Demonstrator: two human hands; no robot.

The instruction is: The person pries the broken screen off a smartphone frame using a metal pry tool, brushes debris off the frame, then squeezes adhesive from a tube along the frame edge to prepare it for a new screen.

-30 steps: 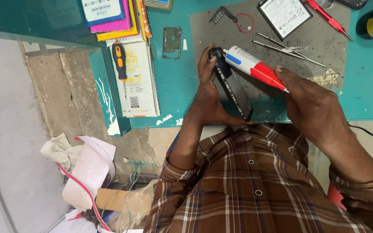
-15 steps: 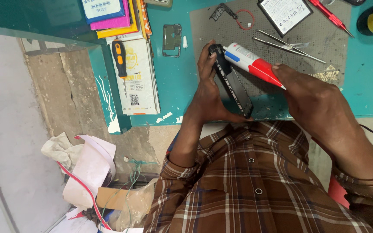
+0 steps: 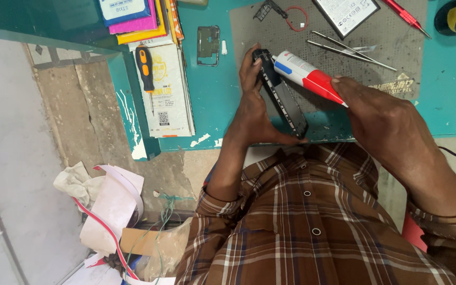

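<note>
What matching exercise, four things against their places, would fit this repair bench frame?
Things:
1. phone frame
2. glue tube
3. screwdriver
4. tweezers

Places:
A. lying on the grey mat
B. held in the right hand
C. resting on a white booklet, left of the hands
D. gripped on edge by the left hand

Pairs: 1-D, 2-B, 3-C, 4-A
</note>
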